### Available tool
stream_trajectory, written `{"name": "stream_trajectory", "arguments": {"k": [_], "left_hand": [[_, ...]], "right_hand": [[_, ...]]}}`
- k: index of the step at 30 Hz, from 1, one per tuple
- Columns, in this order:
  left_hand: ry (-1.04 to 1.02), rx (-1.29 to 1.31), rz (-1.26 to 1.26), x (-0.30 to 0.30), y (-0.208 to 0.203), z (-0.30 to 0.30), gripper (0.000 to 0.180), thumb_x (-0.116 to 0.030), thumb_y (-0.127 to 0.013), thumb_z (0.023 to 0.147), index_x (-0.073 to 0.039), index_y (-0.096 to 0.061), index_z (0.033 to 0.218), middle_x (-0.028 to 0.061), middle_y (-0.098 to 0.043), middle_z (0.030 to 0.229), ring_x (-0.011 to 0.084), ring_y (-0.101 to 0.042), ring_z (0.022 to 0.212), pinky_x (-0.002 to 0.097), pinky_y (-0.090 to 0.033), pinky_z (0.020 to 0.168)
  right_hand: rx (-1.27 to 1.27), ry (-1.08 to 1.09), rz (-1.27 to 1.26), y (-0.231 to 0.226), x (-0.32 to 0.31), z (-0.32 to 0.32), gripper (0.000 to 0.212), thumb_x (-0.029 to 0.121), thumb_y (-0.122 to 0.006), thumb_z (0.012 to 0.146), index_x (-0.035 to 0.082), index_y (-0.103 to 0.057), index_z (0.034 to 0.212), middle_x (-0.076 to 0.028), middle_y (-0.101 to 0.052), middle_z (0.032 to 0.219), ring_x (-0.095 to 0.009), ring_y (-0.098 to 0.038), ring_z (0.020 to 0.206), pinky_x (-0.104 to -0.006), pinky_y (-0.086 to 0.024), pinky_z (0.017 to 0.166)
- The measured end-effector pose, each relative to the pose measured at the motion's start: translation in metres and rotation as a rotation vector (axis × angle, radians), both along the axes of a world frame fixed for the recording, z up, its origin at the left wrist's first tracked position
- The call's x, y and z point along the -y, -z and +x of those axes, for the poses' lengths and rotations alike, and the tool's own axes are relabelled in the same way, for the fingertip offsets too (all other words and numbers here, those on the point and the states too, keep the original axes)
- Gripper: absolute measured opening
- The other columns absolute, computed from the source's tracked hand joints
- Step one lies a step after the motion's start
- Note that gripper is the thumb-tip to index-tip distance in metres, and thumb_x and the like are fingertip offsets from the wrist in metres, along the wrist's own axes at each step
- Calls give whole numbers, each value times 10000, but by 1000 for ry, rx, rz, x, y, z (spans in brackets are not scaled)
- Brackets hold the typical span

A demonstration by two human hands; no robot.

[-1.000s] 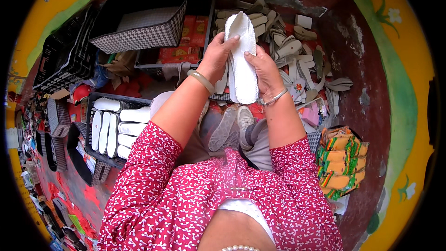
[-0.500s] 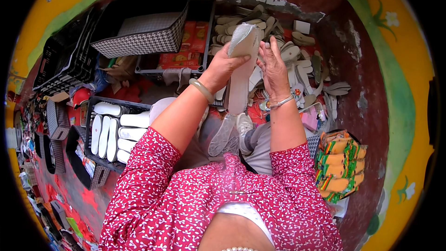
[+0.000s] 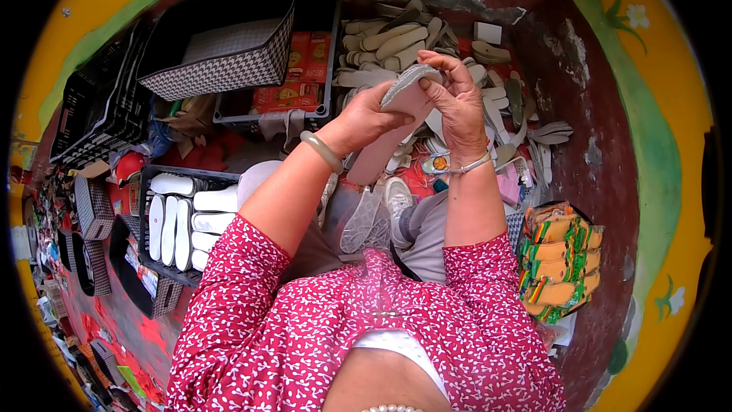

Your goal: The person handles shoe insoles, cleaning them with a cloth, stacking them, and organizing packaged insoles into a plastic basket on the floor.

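Note:
A pale pink insole [image 3: 381,149] with a whitish, textured rim at its upper end is held up slantwise in front of me. My left hand [image 3: 364,120] grips it along the left side, thumb across its face. At the upper right end, my right hand [image 3: 462,114] has its thumb on the face and its bent fingers at the rim. Below the insole, clear plastic film [image 3: 361,223] lies between my knees. Whether a second insole sits behind the first is hidden.
Many loose insoles [image 3: 396,40] are heaped against the wall ahead. A black crate of white insoles [image 3: 183,230] stands left, near a houndstooth basket [image 3: 221,72] and a black crate [image 3: 99,107]. Bundled yellow-orange insoles [image 3: 555,263] fill a container at right.
The insole has tipped, its top leaning further right. My right hand, spread beside it before, has closed on its upper end. My left hand still grips it.

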State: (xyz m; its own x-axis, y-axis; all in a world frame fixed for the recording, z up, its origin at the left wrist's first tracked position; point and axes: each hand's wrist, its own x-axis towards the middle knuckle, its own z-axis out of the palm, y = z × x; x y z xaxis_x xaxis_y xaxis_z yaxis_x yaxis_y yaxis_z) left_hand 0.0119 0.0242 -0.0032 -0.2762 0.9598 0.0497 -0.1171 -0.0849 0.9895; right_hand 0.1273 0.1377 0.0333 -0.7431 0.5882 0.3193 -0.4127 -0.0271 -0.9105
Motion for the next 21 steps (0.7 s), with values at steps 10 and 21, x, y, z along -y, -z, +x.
{"name": "stream_trajectory", "arguments": {"k": [10, 21], "left_hand": [[-16, 201, -10, 0, -8, 5, 540, -42, -671, 768, -52, -429, 1251, 56, -575, 1042, 133, -575, 910, 283, -486, 797], [-87, -266, 121, -11, 6, 3, 436, -99, -589, 864, -55, -393, 1251, 53, -528, 1109, 118, -485, 1020, 267, -420, 867]], "right_hand": [[-121, -10, -213, 10, 0, -8, 206, 42, -514, 880, 36, -504, 1085, -105, -556, 1107, -144, -519, 1016, -261, -405, 897], [41, -82, -173, 14, -14, -1, 345, 203, -562, 894, 49, -479, 1192, -33, -588, 1040, -94, -543, 946, -215, -428, 826]]}}
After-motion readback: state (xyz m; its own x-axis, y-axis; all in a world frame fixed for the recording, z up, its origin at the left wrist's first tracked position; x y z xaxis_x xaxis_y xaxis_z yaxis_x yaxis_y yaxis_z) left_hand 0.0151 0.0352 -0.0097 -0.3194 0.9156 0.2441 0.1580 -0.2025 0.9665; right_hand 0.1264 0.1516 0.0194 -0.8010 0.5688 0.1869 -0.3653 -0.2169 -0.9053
